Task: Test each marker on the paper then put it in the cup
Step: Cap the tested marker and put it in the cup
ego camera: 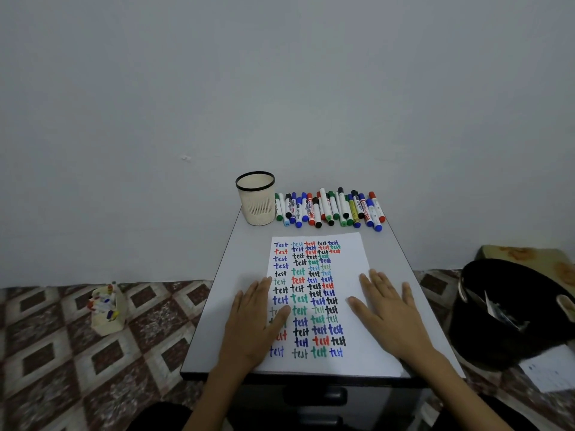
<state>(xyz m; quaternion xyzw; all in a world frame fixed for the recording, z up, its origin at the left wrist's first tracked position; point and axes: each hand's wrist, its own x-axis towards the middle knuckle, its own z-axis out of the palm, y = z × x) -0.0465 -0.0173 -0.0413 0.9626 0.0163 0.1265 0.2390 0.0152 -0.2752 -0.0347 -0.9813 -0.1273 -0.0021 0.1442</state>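
I'm seeing both palms lying flat and empty, left hand and right hand pressing on the paper. The markers are lying in a row just beside the cup. A careless reach is risking rolling them off the far edge or tipping the cup.

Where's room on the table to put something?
Bare grey table right of the white paper, and left of it below the cream slotted cup. Crowded: the row of coloured markers at the back; left hand and right hand lie on the paper.
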